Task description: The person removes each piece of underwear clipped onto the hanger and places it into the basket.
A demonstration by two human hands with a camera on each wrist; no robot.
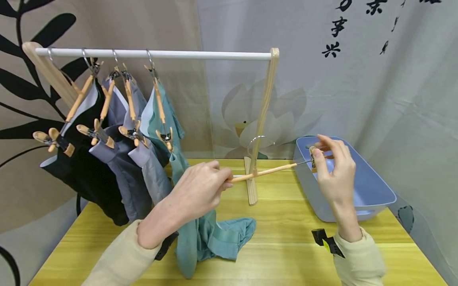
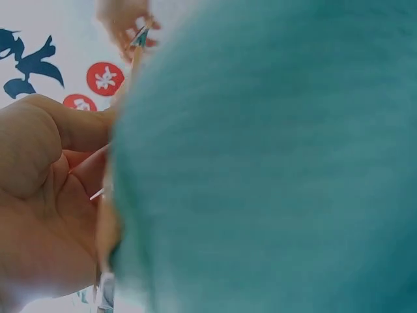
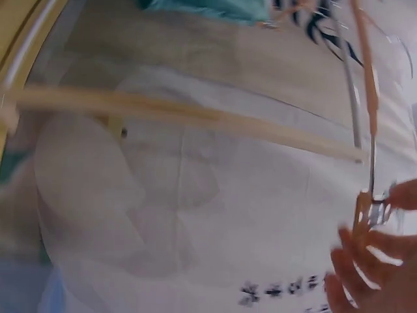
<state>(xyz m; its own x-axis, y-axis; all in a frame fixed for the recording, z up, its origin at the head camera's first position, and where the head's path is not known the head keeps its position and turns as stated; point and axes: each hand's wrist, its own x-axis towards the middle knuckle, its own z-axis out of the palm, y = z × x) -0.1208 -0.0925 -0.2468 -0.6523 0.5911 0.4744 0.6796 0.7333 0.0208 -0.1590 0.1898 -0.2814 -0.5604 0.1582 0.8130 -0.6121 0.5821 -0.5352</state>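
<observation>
A wooden clip hanger [image 1: 275,169] with a metal hook is held level between the two hands. My left hand [image 1: 196,186] grips its left end, fingers curled round the wood. At the other end my right hand [image 1: 338,174] pinches the metal-and-wood clip [image 1: 313,157] between thumb and fingers; the right wrist view shows this clip [image 3: 376,212] too. A teal garment [image 1: 229,240] trails below my left hand onto the table, and teal cloth [image 2: 273,169] fills much of the left wrist view. The hanger's left clip is hidden by the left hand.
On the left, a rack with a white rail [image 1: 211,55] carries several hangers with black, grey-blue and teal clothes [image 1: 162,103]. Its right wooden post [image 1: 266,103] stands just behind the held hanger. A blue plastic basket [image 1: 372,194] sits on the wooden table [image 1: 286,254], beneath the right hand.
</observation>
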